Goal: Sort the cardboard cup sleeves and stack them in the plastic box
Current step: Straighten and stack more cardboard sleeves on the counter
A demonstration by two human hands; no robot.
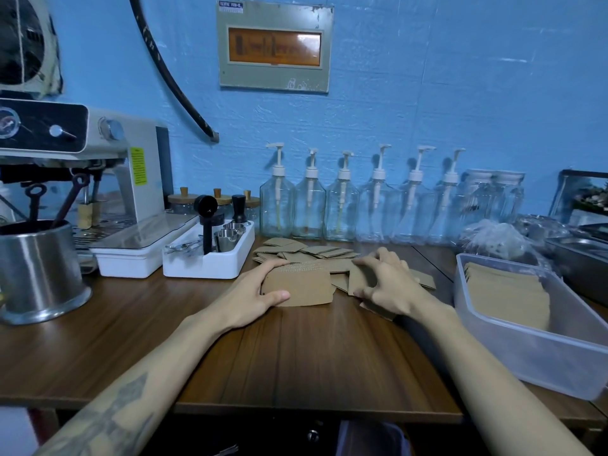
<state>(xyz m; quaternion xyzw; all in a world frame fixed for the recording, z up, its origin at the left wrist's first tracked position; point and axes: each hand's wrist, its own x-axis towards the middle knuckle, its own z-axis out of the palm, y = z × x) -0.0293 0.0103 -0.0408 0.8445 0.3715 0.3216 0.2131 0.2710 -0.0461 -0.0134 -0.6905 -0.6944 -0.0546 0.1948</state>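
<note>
two hands work at a wooden table. the left hand curls round a gathered stack of brown cardboard sleeves, thumb at the front and fingers over the far edge; the stack stands on its edge, and the ridged ends of many sleeves show along its top, too many to count. the right hand pinches one more sleeve upright, just beside the stack. behind both hands lies a loose pile of flat sleeves, overlapping, number unclear. each sleeve is plain kraft brown, flat-folded, with curved long edges and no print that can be seen.

one clear plastic box sits at the right of the table, with a row of sleeves leaning against its far side.

six clear pump bottles stand in a line along the blue wall. one coffee machine at the left bears a yellow sticker whose writing is too small to read. one white tray holds small steel cups, and one steel pot stands at far left
</note>
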